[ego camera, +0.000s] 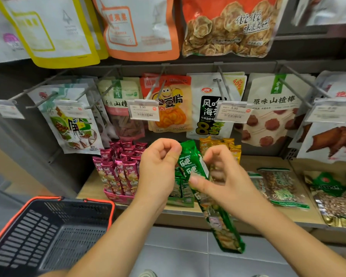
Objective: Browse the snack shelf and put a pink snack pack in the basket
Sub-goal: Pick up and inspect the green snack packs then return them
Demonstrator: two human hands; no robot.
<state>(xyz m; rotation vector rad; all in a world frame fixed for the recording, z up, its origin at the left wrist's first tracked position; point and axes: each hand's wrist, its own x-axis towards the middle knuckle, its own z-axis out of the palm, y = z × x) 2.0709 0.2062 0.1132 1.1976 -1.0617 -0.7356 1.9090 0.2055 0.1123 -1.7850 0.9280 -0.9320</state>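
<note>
The basket (72, 199), dark with an orange rim, sits down and to the left of the green snack pack (192, 162) and holds nothing that can be seen. The pink snack packs (116, 172) stand just left of the green pack. They are upright in a pink display tray (116, 195), long axes vertical and top seams up.

The left hand (158, 170) has its fingers curled and pinches the green pack at its upper end. Its back almost touches the nearest pink packs. The green pack itself is the wrong colour for the task. It hangs tilted, with its top leaning left and its bottom pointing down and to the right. The right hand (228, 182) grips it mid-length between thumb and fingers. Yellow packs (232, 148) stand just up and to the right of the green pack.

The coming move probably turns on the left side. The pink packs lie left of both hands and much nearer the left one, and the basket is lower on that same side. A pink pack would likely lift straight up by its top seam once the left hand lets go of the green pack.
</note>
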